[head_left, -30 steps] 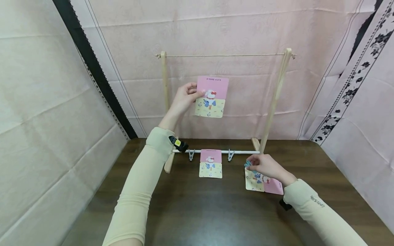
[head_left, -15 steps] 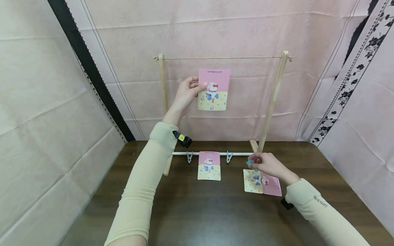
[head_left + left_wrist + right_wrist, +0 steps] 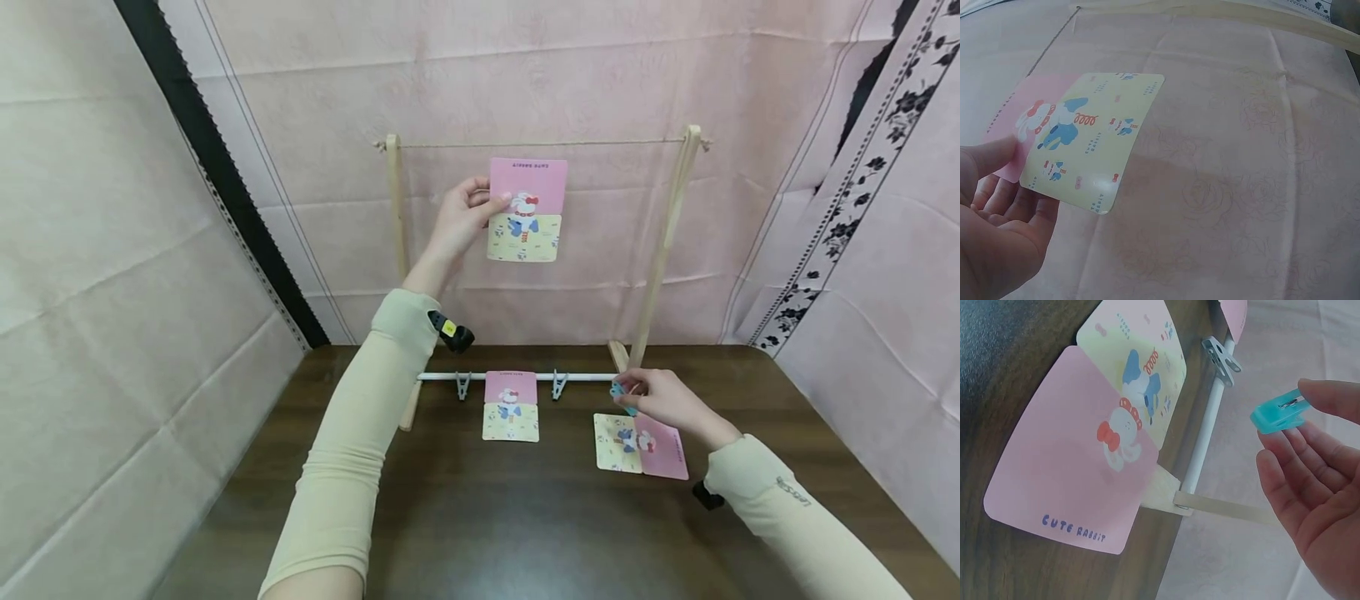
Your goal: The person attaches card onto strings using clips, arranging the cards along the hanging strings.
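Observation:
My left hand point(image 3: 463, 218) pinches the left edge of a pink-and-yellow rabbit card point(image 3: 527, 210), holding it upright just below the string point(image 3: 540, 145) of a wooden frame. The left wrist view shows the thumb point(image 3: 991, 159) across the card's pink half and the fingers behind it. Low over the table at the right, my right hand point(image 3: 667, 402) pinches a turquoise clothes peg point(image 3: 1279, 412) between thumb and fingers. A second card point(image 3: 641, 446) lies flat below that hand. Another card point(image 3: 510, 407) is at the white rod point(image 3: 592, 377), between two pale pegs, one of them the right peg point(image 3: 558, 384).
Two wooden posts, such as the right post point(image 3: 666, 246), rise from feet on the dark wooden table point(image 3: 480, 517). Pale cloth walls point(image 3: 315, 83) close off the back and both sides.
My left hand has raised the card and shifted it slightly right, nearer the string. The right hand has lifted a little off the lying card with the peg and moved slightly right.

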The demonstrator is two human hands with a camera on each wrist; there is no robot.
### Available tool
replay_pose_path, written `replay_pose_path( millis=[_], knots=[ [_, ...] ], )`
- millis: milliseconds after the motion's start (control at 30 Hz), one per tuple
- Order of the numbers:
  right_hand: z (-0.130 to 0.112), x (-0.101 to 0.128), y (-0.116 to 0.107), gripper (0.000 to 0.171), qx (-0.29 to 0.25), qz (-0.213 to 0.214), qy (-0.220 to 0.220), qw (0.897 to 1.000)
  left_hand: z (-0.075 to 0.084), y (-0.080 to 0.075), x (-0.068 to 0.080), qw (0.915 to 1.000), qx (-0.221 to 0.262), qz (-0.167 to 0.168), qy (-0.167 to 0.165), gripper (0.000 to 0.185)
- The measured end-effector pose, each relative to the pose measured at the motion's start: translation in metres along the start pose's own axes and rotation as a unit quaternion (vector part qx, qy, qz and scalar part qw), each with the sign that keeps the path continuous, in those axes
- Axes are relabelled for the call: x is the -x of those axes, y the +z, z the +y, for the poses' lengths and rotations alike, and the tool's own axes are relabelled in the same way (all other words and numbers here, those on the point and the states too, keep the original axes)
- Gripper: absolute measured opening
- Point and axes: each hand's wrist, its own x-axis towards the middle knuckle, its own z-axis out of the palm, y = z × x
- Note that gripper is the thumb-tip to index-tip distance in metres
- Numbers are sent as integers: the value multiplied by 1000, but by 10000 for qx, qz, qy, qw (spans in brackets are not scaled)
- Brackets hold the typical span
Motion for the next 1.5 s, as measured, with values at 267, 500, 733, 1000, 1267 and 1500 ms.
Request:
replay_pose_path(
  millis=[267,500,733,1000,1267,1500],
  knots=[
    [0,5,-10,35,61,107,43,9999,2,8,-4,9999,103,69,44,31],
    [2,4,-13,33,158,154,135,9997,3,6,-7,9998,21,158,-84,31],
    [-4,5,-23,29,98,292,113,9995,4,6,-10,9998,59,154,-119,33],
    [-9,2,-35,28,130,510,99,9986,3,6,-13,9997,118,180,-122,32],
    [-25,-5,-66,30,297,897,13,9955,1,7,-14,9997,101,181,-151,33],
    [-54,-14,-102,36,252,1278,-116,9914,2,5,-14,9997,104,227,-31,31]
  ],
)
